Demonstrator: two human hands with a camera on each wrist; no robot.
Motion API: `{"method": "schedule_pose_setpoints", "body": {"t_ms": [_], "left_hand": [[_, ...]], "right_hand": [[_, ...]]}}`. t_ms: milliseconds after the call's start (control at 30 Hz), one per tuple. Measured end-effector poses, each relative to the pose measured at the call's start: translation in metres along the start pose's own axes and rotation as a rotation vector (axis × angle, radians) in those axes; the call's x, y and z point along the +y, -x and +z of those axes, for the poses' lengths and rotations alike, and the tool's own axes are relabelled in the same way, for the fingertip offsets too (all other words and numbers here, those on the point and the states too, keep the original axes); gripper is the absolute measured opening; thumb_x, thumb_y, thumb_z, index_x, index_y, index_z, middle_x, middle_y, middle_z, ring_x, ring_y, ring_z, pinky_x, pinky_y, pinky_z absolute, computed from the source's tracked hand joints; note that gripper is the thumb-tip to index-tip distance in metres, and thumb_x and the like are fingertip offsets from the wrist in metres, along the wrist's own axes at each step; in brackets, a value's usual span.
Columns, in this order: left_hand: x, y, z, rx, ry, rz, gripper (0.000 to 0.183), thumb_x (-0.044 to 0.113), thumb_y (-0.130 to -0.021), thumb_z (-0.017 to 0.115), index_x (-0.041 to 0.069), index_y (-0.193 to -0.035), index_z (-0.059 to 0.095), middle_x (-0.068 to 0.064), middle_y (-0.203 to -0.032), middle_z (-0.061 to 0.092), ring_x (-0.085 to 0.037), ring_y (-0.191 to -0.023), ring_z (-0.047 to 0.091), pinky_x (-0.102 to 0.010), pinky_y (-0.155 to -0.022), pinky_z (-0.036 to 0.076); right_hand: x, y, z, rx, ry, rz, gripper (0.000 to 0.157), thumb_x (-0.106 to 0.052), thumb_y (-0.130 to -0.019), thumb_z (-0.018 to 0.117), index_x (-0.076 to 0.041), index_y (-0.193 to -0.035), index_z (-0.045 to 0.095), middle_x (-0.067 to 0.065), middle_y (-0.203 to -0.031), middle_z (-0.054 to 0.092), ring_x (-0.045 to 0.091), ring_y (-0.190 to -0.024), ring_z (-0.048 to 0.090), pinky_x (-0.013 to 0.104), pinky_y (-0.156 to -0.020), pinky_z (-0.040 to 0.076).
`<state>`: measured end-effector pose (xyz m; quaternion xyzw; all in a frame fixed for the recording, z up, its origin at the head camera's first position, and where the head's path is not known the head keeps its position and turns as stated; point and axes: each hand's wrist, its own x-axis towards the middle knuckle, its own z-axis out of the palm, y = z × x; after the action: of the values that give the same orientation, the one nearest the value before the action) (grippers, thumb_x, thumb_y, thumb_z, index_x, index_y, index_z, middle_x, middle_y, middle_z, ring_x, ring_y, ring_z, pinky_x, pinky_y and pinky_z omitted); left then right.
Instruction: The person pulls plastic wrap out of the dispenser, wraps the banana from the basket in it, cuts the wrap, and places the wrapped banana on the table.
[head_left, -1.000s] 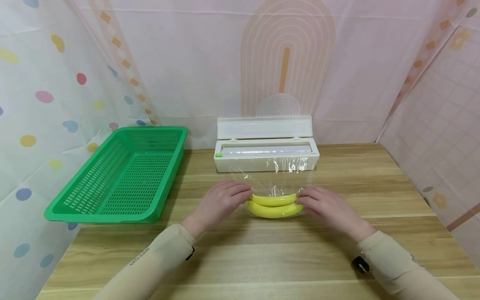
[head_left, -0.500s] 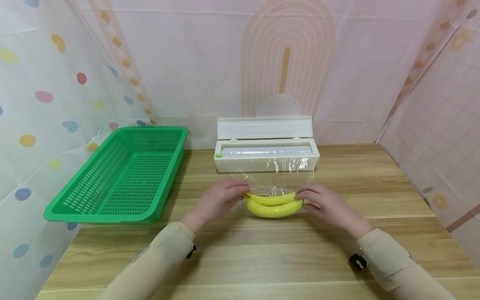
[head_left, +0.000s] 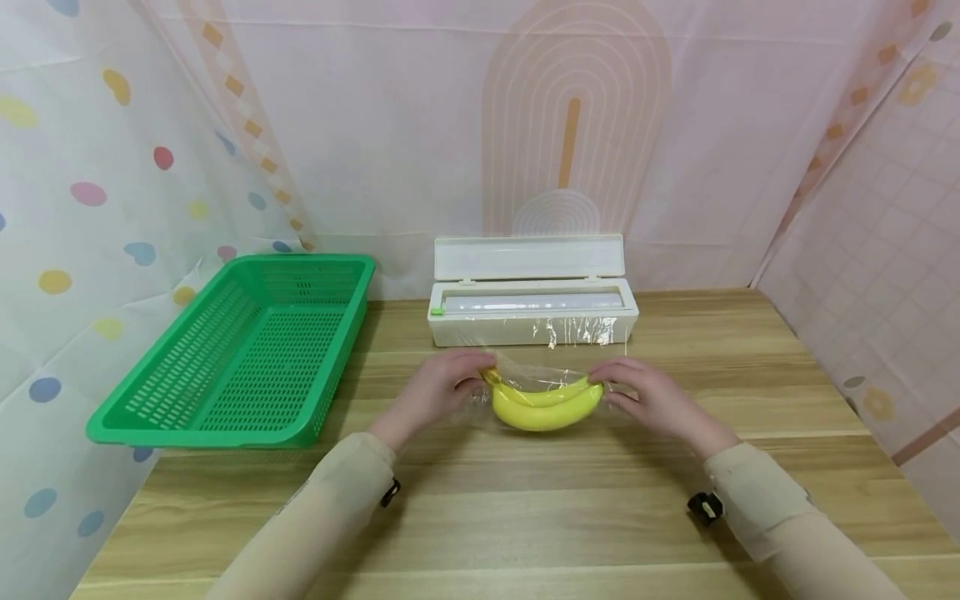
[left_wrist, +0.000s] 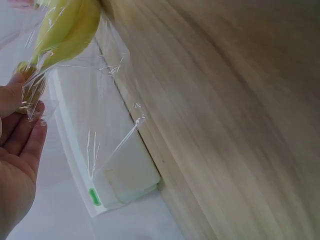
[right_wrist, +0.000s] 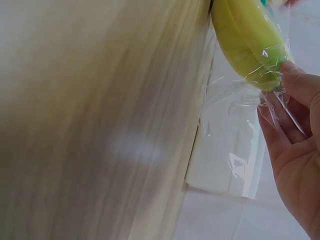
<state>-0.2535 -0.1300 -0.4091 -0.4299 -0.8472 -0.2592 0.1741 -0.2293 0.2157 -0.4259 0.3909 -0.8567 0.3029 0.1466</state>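
Two yellow bananas (head_left: pixel 546 414) lie side by side with clear plastic wrap over them, in the middle of the head view. My left hand (head_left: pixel 444 385) pinches their brownish stem end (left_wrist: pixel 31 90) through the wrap. At the opposite tips, my right hand (head_left: pixel 651 400) pinches the bananas (right_wrist: pixel 250 42) with thumb and fingers, the film crumpled there. The wrap (head_left: pixel 555 360) stretches back from the fruit to a white dispenser box (head_left: pixel 532 330), whose lid (head_left: pixel 528 257) stands up. Inside the box lies the film roll (head_left: pixel 534 302).
A green perforated basket (head_left: pixel 300 350) stands at the left of the wooden table (head_left: pixel 540 517). A small green slider (head_left: pixel 437 312) sits at the box's left end. Patterned cloth (head_left: pixel 405 125) hangs behind and at both sides.
Both hands have shifted slightly, raising the bananas' ends and tilting the fruit. The far banana now shows less behind the near one. Box and basket stay put.
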Motion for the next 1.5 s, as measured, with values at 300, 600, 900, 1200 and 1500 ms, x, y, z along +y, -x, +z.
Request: {"method": "schedule_pose_setpoints", "body": {"t_ms": [300,600,900,1200,1500], "left_hand": [[-0.005,-0.008,0.003,-0.047,0.075,-0.194,0.037,0.000,-0.083,0.077,0.001,-0.119,0.069,-0.011,-0.116,0.070,-0.028,-0.108,0.065,-0.041,-0.096,0.052],[-0.011,-0.012,0.006,-0.045,0.128,-0.307,0.033,0.004,-0.087,0.074,0.001,-0.119,0.069,-0.012,-0.115,0.070,-0.028,-0.108,0.065,-0.042,-0.094,0.053],[-0.014,-0.017,0.008,-0.059,0.222,-0.427,0.031,0.005,-0.089,0.072,0.002,-0.119,0.069,-0.011,-0.115,0.069,-0.026,-0.106,0.065,-0.036,-0.092,0.054],[-0.018,-0.019,0.012,-0.056,0.245,-0.502,0.031,0.005,-0.089,0.071,0.002,-0.120,0.069,-0.012,-0.118,0.068,-0.026,-0.106,0.064,-0.037,-0.093,0.053],[-0.020,-0.022,0.016,-0.067,0.189,-0.532,0.033,0.007,-0.092,0.070,0.000,-0.124,0.067,-0.015,-0.117,0.068,-0.027,-0.101,0.062,-0.041,-0.091,0.052]], "right_hand": [[0.007,-0.006,0.000,-0.014,-0.067,0.079,0.033,0.008,-0.083,0.072,-0.001,-0.115,0.068,0.012,-0.117,0.067,0.030,-0.107,0.063,0.044,-0.092,0.053],[0.012,-0.013,0.003,-0.023,-0.090,0.139,0.031,0.007,-0.088,0.068,0.000,-0.118,0.066,0.014,-0.117,0.067,0.029,-0.105,0.063,0.044,-0.092,0.053],[0.019,-0.020,0.002,-0.054,-0.161,0.138,0.031,0.010,-0.088,0.065,0.004,-0.118,0.065,0.015,-0.116,0.067,0.031,-0.104,0.064,0.043,-0.091,0.054],[0.022,-0.025,0.003,-0.094,-0.209,0.262,0.028,0.007,-0.093,0.061,0.005,-0.121,0.063,0.019,-0.117,0.066,0.034,-0.106,0.064,0.044,-0.092,0.054],[0.029,-0.028,0.007,-0.094,-0.183,0.322,0.027,0.001,-0.097,0.058,0.003,-0.124,0.063,0.019,-0.122,0.064,0.035,-0.114,0.060,0.051,-0.099,0.048]]}}
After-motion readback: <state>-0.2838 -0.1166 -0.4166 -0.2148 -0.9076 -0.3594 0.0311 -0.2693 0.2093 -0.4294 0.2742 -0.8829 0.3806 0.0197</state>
